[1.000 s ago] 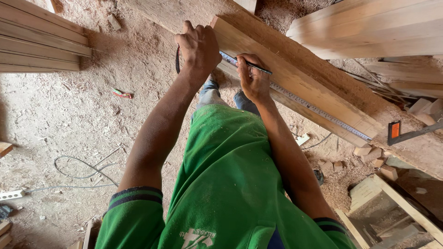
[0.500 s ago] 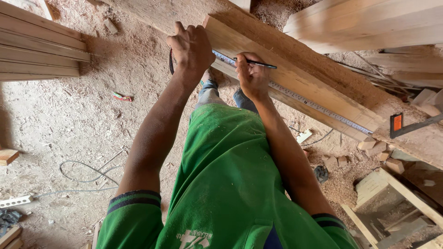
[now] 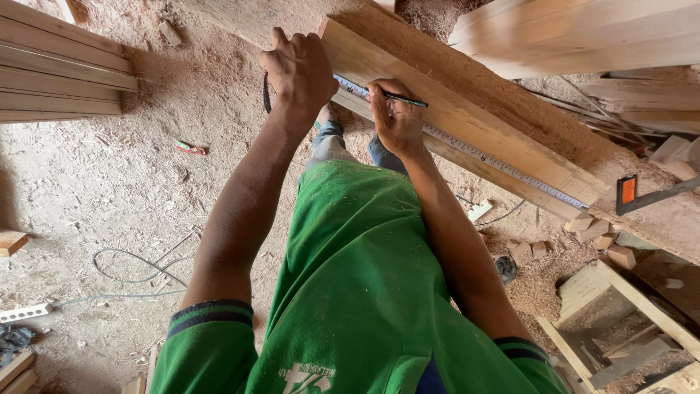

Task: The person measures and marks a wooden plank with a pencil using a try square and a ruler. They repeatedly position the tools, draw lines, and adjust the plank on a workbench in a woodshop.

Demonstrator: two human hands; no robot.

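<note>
We see the left hand [image 3: 297, 71] clamped over the near end of a long wooden plank [image 3: 467, 120], fingers curled tight on the tape measure [image 3: 503, 166] whose blade runs along the plank's near edge toward 4 o'clock. The right hand [image 3: 394, 117], just beside it at 3 o'clock, pinches a dark pencil [image 3: 397, 97] with its tip on the plank's top face. The plank lies at 1 o'clock from us, its end jutting over the sawdust floor [image 3: 109, 197]. A clamp with an orange tab [image 3: 628, 193] sits at the far end of the tape. Open floor spreads from 8 to 10 o'clock, broken only by a grey cable [image 3: 131, 266] and stacked boards [image 3: 58, 73] at 10 o'clock; offcut blocks [image 3: 598, 237] crowd 4 o'clock. Against half a second ago, both hands sit slightly higher and further left, their holds unchanged, the pencil at the same spot.
</note>
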